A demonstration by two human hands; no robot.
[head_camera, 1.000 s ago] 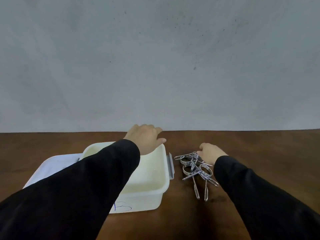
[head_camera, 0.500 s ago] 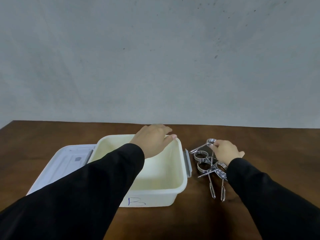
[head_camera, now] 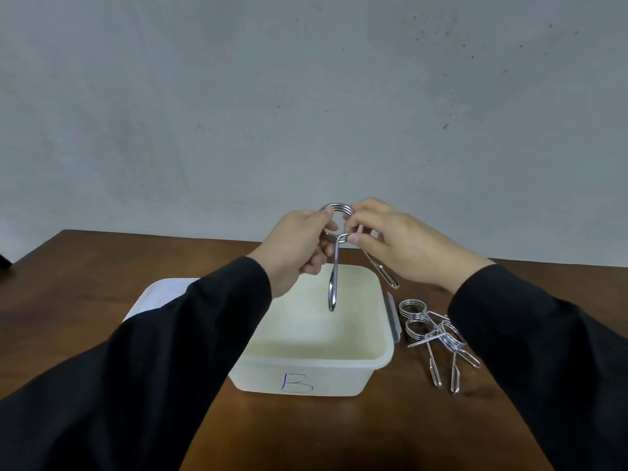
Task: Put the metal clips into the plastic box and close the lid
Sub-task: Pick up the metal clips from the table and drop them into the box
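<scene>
A white plastic box (head_camera: 339, 379) marked with a blue "B" stands open on the brown table, and nothing shows inside it. Above its far side, my left hand (head_camera: 297, 248) and my right hand (head_camera: 399, 244) both grip one metal clip (head_camera: 334, 266). Its coiled ring sits between my fingers and its two legs hang down over the box. A pile of several more metal clips (head_camera: 436, 334) lies on the table just right of the box. The white lid (head_camera: 149, 299) lies flat to the left of the box, partly hidden by my left sleeve.
The brown wooden table (head_camera: 373, 433) ends at a grey wall (head_camera: 306, 96) behind. A grey latch (head_camera: 393, 317) hangs on the box's right side. A small dark object (head_camera: 4, 263) shows at the far left edge.
My right hand lifted one clip from the pile and carried it left above the box. My left hand rose off the box rim and took hold of the same clip. The view tilted down.
</scene>
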